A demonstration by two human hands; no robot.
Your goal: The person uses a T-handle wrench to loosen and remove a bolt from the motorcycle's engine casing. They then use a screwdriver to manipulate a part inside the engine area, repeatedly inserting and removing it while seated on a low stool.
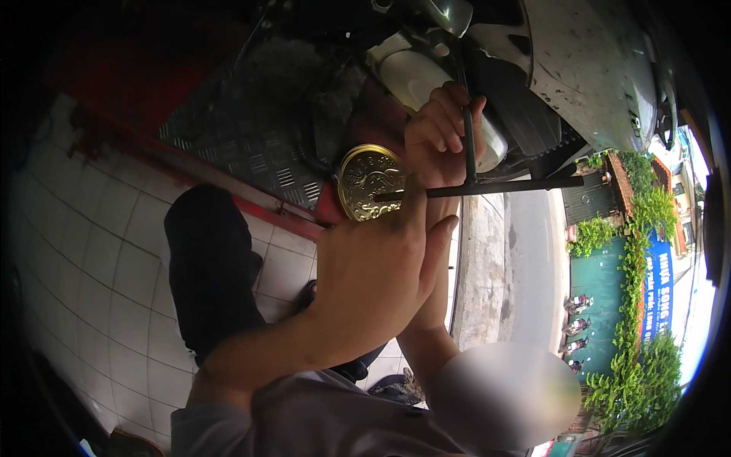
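Observation:
A dark T-handle wrench (469,145) reaches up to the underside of a motorbike (594,68). My right hand (440,137) is wrapped round its shaft, palm toward me. The crossbar lies roughly level below that hand. Nearer to me, my left hand (373,263) is at the left part of the crossbar, back of the hand up. Its index finger lies over the bar and the thumb points away, apart from it; the other fingers curl out of sight. Behind the left hand, partly covered, sits a round gold embossed dish (369,164). The wrench's upper tip is hard to make out.
A red platform with a dark tread-plate top (285,179) stands left of the hands. Pale floor tiles (129,266) spread at the left, beside my dark-trousered knee (209,251). Pavement and road (533,244) lie at the right, with parked motorbikes (577,327) and greenery beyond.

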